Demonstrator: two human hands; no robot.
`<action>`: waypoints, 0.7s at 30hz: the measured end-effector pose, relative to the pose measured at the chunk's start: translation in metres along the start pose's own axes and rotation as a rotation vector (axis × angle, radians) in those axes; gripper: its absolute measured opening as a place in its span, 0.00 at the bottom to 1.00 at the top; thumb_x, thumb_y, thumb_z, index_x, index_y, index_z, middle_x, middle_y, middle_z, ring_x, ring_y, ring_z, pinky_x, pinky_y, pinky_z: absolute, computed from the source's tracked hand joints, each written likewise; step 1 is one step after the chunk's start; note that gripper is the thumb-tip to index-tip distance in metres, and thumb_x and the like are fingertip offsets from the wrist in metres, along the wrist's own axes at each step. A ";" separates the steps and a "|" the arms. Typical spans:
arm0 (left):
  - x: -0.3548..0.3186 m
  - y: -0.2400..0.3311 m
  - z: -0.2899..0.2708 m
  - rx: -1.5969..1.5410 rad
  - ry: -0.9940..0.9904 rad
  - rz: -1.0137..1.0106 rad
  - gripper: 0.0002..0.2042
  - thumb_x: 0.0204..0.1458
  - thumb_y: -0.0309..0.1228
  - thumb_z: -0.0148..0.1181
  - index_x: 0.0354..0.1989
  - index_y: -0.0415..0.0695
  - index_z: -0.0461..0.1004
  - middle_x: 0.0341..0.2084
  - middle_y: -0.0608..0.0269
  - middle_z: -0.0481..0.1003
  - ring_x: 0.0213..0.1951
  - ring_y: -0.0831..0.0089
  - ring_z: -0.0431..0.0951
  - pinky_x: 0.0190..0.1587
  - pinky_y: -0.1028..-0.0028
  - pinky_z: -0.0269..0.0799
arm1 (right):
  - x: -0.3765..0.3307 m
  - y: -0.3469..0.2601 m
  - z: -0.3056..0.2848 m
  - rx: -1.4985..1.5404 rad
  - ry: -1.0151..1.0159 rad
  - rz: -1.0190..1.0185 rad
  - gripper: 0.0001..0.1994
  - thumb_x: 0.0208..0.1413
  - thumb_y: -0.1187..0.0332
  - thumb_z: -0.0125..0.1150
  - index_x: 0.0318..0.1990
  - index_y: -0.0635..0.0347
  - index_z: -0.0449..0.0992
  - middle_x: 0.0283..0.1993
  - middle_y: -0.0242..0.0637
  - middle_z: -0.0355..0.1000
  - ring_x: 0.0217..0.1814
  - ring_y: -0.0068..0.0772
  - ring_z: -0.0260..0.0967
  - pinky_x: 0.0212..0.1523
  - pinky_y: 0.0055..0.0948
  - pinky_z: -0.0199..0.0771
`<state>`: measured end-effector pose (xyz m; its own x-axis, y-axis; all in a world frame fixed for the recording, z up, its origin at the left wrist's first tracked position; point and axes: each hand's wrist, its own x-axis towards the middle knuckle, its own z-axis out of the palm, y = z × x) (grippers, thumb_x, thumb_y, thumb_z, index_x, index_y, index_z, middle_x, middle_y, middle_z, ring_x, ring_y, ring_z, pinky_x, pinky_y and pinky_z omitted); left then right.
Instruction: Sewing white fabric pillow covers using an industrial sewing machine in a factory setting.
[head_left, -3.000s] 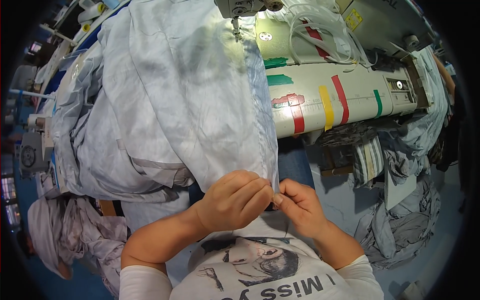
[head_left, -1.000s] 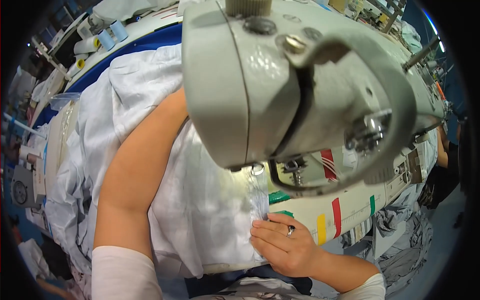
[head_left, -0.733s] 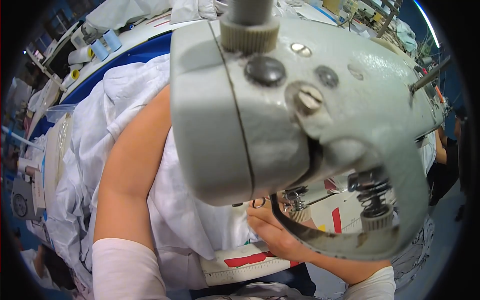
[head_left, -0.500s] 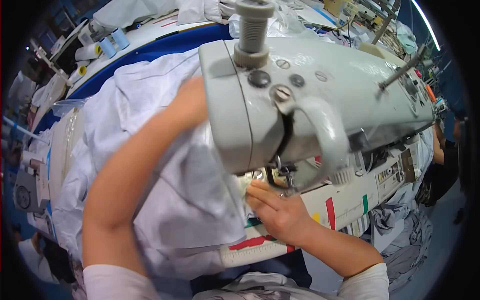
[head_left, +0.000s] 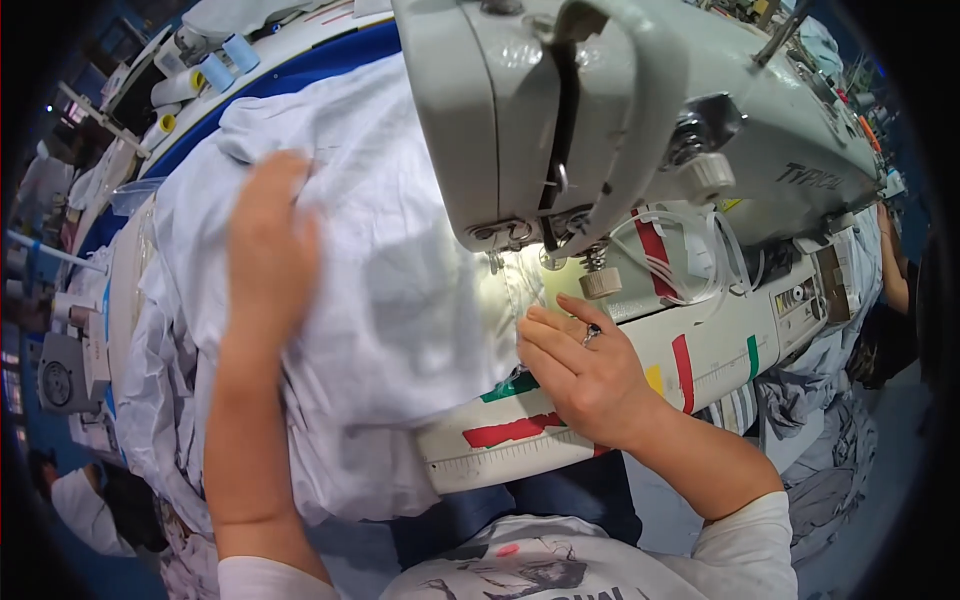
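A large piece of white cloth spreads over the left part of the sewing machine's bed and hangs past its front edge. My left hand is over the cloth, left of the sewing machine; motion smears its fingers. Beside the lit needle area, my right hand has its fingers bent together at the cloth's right edge, gripping it. A ring is on one finger. The thumb's hold underneath is hidden. Just above these fingers sit the presser foot area and a ribbed knob.
A pale machine bed with ruler markings and red, green and yellow tape runs along the front. Thread cones stand at the back left. Thin white tubes loop beneath the machine arm. Grey cloth lies in a heap at right.
My left hand has come out from behind the machine head and moved left across the cloth. The view has shifted, showing the needle area more openly. My right hand stays by the cloth's edge.
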<state>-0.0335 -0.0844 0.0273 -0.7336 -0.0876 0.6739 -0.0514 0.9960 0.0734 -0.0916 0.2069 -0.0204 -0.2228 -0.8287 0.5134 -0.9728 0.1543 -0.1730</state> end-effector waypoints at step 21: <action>-0.037 0.066 0.015 -0.584 -0.561 0.474 0.12 0.43 0.29 0.56 0.38 0.41 0.73 0.38 0.66 0.73 0.42 0.72 0.73 0.44 0.71 0.65 | 0.009 0.011 -0.001 -0.019 -0.056 -0.084 0.11 0.40 0.75 0.58 0.34 0.68 0.77 0.44 0.44 0.74 0.47 0.40 0.75 0.49 0.37 0.75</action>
<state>-0.0193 -0.0151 -0.0038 -0.8185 0.4981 0.2863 0.5729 0.7450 0.3417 -0.1041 0.2013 -0.0167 -0.1365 -0.8681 0.4772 -0.9891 0.0926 -0.1145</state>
